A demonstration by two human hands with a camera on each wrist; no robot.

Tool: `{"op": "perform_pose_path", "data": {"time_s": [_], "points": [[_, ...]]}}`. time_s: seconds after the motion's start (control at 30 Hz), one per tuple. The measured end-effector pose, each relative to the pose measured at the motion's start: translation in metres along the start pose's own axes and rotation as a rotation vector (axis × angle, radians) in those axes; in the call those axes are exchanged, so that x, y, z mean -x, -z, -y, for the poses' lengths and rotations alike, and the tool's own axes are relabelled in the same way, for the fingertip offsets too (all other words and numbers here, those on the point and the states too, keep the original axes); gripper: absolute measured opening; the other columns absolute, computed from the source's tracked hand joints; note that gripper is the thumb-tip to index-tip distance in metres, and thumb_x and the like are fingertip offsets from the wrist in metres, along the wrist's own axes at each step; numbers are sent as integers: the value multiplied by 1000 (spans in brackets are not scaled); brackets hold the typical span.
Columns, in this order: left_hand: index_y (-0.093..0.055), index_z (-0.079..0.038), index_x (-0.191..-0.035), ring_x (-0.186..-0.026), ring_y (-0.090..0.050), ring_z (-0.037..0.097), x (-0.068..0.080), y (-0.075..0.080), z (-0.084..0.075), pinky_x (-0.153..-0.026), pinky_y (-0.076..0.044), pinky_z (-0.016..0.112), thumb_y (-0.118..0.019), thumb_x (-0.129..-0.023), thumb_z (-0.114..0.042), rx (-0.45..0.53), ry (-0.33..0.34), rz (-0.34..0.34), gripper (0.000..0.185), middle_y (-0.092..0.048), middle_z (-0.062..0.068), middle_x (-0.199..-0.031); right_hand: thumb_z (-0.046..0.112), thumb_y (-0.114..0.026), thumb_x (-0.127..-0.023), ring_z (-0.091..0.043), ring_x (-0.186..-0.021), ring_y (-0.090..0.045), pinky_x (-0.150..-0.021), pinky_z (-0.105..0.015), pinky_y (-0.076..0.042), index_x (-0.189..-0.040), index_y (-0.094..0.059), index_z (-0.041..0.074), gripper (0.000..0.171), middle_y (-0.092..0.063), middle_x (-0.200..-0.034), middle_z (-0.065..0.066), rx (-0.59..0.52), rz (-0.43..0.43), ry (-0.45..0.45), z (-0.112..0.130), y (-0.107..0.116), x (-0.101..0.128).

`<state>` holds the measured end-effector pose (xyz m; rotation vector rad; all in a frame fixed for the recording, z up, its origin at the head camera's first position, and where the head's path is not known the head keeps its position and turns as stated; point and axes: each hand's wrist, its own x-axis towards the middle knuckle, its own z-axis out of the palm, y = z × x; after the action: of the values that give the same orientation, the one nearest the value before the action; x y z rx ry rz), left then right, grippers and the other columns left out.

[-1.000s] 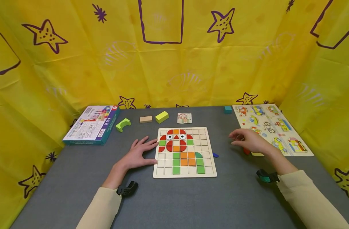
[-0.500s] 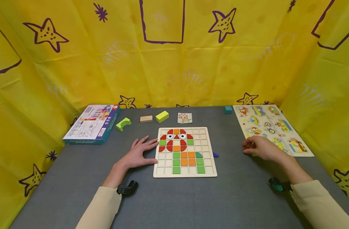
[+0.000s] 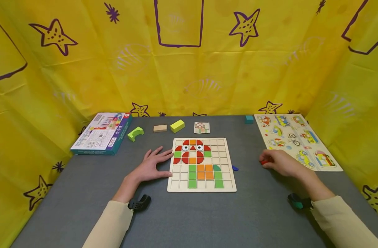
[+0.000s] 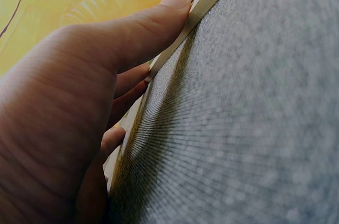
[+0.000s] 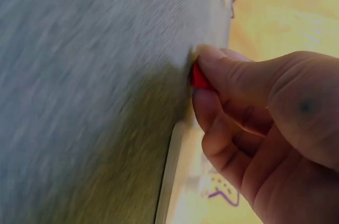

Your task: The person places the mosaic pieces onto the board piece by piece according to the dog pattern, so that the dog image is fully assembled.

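pinching red piece, right hand.

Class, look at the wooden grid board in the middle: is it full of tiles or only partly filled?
Partly filled. The board holds red, orange and green tiles in its upper and middle squares, while many squares along the sides and bottom are bare wood.

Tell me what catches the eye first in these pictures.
The wooden grid board at the middle of the grey table, with red, orange and green tiles forming an owl-like figure. The left hand rests flat against its left edge; the right hand pinches a small red piece beside the vehicle puzzle.
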<state>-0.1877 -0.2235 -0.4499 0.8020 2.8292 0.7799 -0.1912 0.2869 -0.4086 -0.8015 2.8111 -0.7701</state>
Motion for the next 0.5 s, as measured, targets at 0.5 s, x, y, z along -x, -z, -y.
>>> {"op": "perform_pose_path", "data": {"time_s": [0.5], "points": [[-47,-15,-153,-151,-12,40,-1,-1,0,-113,3,67,-75,-84,-58,1,2,4,86,-38,2,-160,9,-74,-93,-14,-79,-60,-75,-35,-51,-100,-70,10,8,-65,-88,5,-121,-41,27,40,-23,-53]]}}
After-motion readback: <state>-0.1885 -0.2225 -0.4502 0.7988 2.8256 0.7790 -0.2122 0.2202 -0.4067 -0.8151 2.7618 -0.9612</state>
